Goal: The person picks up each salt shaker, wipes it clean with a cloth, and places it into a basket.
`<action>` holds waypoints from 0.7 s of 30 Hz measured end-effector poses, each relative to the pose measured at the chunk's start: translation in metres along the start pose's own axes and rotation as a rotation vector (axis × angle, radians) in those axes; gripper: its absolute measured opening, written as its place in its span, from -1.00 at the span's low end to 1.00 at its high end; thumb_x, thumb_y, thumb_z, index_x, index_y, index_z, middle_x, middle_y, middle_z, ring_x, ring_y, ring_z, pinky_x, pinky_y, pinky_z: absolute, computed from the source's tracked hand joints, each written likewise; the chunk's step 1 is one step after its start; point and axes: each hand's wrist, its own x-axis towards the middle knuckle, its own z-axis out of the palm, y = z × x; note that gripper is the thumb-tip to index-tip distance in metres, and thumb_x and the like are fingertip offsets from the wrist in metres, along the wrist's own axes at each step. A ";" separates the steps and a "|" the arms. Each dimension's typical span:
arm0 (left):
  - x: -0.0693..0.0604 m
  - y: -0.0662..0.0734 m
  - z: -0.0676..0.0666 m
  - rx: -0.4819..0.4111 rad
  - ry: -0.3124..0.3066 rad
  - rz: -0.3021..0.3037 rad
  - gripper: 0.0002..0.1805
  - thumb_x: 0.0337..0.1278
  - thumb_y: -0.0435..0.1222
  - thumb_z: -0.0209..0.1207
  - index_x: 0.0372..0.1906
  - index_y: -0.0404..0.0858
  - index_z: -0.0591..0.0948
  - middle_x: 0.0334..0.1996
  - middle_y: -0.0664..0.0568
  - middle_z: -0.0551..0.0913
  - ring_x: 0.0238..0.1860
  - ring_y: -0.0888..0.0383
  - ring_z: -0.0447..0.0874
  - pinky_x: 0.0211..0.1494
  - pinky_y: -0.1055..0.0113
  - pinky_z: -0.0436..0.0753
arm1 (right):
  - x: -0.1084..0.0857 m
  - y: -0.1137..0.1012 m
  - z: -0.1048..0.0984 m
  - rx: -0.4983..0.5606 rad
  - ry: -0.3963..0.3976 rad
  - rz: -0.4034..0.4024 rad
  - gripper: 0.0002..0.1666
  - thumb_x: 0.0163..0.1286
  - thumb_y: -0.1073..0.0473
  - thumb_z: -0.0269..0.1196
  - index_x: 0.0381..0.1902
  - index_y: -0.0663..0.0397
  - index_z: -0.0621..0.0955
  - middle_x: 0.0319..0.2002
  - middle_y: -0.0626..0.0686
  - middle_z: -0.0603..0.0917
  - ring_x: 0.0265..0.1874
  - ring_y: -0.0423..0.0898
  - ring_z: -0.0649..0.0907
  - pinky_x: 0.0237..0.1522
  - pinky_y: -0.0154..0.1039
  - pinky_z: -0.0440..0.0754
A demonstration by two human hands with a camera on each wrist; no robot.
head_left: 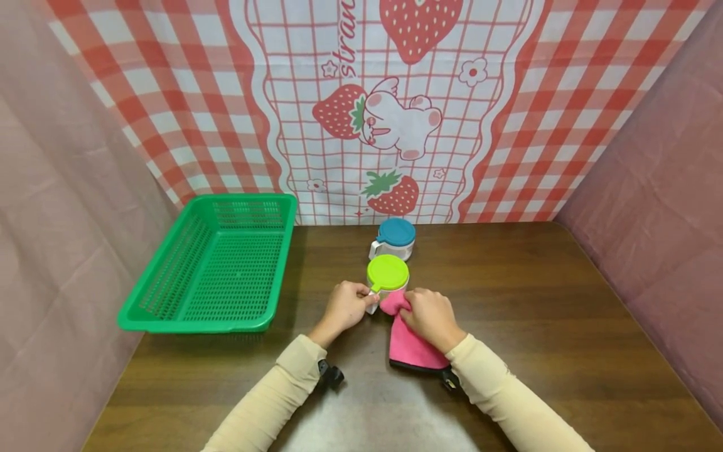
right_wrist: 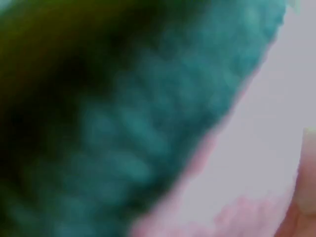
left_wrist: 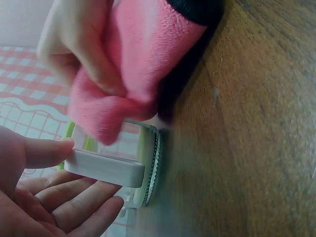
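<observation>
A clear seasoning jar with a lime-green lid (head_left: pixel 387 272) stands on the table in front of me. My left hand (head_left: pixel 346 306) holds it by its white handle (left_wrist: pixel 106 169), thumb on one side and fingers on the other. In my right hand (head_left: pixel 432 316) is a bunched pink cloth (head_left: pixel 415 345) with a dark edge. Part of the cloth lies against the jar's near side, and the rest hangs below the hand. The right wrist view is mostly filled by the blurred cloth edge (right_wrist: pixel 163 128), which hides the jar there.
Just behind stands a similar jar with a blue lid (head_left: pixel 397 232), its handle to the left. A green perforated basket (head_left: pixel 285 263) sits at the left of the wooden table (head_left: pixel 536 314). A checked strawberry-print curtain (head_left: pixel 474 125) closes off the back.
</observation>
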 end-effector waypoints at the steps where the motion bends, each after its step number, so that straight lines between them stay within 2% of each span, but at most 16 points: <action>1: 0.000 0.000 0.000 -0.001 0.002 0.001 -0.82 0.09 -0.24 0.33 -0.39 -0.32 0.76 -0.48 -0.04 0.77 -0.48 0.25 0.56 -0.40 0.42 0.51 | 0.000 0.001 0.002 -0.008 -0.027 0.005 -0.74 0.10 0.12 0.41 -0.63 0.04 0.56 -0.58 0.05 0.61 -0.54 0.13 0.65 -0.54 0.04 0.58; 6: 0.000 -0.001 0.002 0.003 0.015 0.019 -0.82 0.08 -0.24 0.34 -0.39 -0.32 0.76 -0.47 -0.04 0.77 -0.46 0.21 0.61 -0.38 0.41 0.53 | 0.004 0.004 0.008 -0.035 -0.101 0.010 -0.70 0.08 0.17 0.38 -0.70 -0.01 0.49 -0.57 0.09 0.64 -0.55 0.14 0.64 -0.58 0.05 0.55; 12: -0.001 0.000 0.001 0.020 0.035 0.035 -0.82 0.09 -0.24 0.33 -0.40 -0.30 0.77 -0.47 -0.03 0.77 -0.44 0.17 0.63 -0.37 0.39 0.53 | 0.004 0.005 0.009 -0.023 -0.095 0.009 -0.71 0.09 0.16 0.39 -0.69 0.00 0.50 -0.55 0.10 0.65 -0.52 0.15 0.65 -0.57 0.07 0.55; 15: -0.002 -0.001 0.002 0.020 0.046 0.031 -0.82 0.11 -0.23 0.31 -0.38 -0.29 0.77 -0.47 -0.02 0.78 -0.43 0.15 0.65 -0.36 0.38 0.54 | 0.002 0.006 0.006 -0.002 -0.085 0.014 -0.71 0.10 0.15 0.38 -0.67 0.00 0.50 -0.48 0.09 0.69 -0.48 0.15 0.67 -0.53 0.08 0.57; 18: -0.004 -0.002 0.003 0.017 0.044 0.026 -0.82 0.12 -0.22 0.30 -0.36 -0.28 0.78 -0.45 -0.02 0.78 -0.41 0.16 0.67 -0.35 0.39 0.54 | -0.002 0.006 0.003 0.020 -0.061 0.027 -0.77 0.10 0.15 0.39 -0.62 0.01 0.55 -0.40 0.09 0.72 -0.43 0.17 0.68 -0.49 0.10 0.59; 21: -0.004 -0.002 0.004 0.011 0.047 0.023 -0.81 0.12 -0.22 0.30 -0.35 -0.28 0.78 -0.46 -0.01 0.78 -0.43 0.18 0.65 -0.36 0.40 0.53 | -0.006 0.008 -0.003 0.030 -0.027 0.027 -0.84 0.10 0.13 0.40 -0.52 0.03 0.62 -0.42 0.08 0.69 -0.44 0.18 0.68 -0.48 0.11 0.59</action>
